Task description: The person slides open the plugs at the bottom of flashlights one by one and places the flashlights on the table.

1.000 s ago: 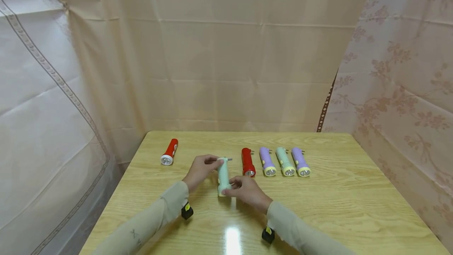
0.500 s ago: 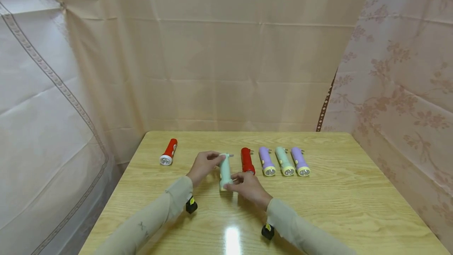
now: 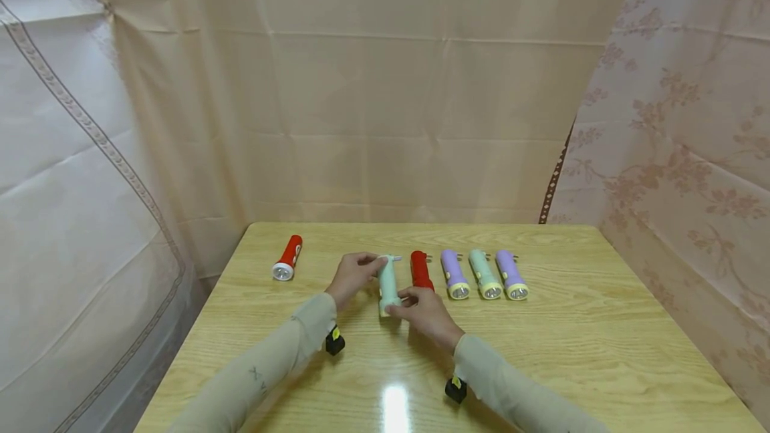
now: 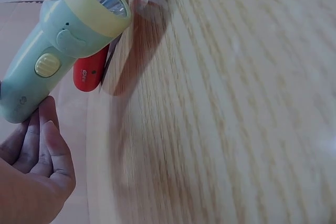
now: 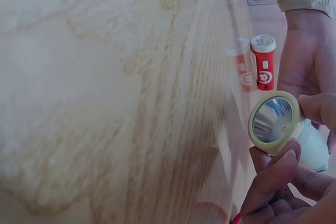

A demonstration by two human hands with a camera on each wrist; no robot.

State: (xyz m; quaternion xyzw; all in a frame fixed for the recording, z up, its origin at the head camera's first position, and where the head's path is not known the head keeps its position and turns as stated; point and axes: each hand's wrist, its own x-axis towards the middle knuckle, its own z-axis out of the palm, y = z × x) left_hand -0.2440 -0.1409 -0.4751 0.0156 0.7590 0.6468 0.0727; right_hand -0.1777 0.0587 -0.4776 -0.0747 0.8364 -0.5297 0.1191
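A mint-green flashlight with a cream lens ring is held between both hands, a little above the table. My left hand pinches its tail end, where metal plug prongs stick out to the right. At the lens end, my right hand grips the head between thumb and fingers. In the left wrist view a cream switch shows on the flashlight's side. The right wrist view looks into its reflector. Just right of it lies a red flashlight, its lens end hidden behind my right hand.
Right of the red flashlight lie a purple flashlight, a second mint flashlight and another purple one in a row, lenses toward me. A red-and-white flashlight lies at the back left of the wooden table. Curtains hang behind.
Both hands have carried the mint-green flashlight away from me and slightly right, closer to the red one in the row. The flashlights lying on the table have stayed put.
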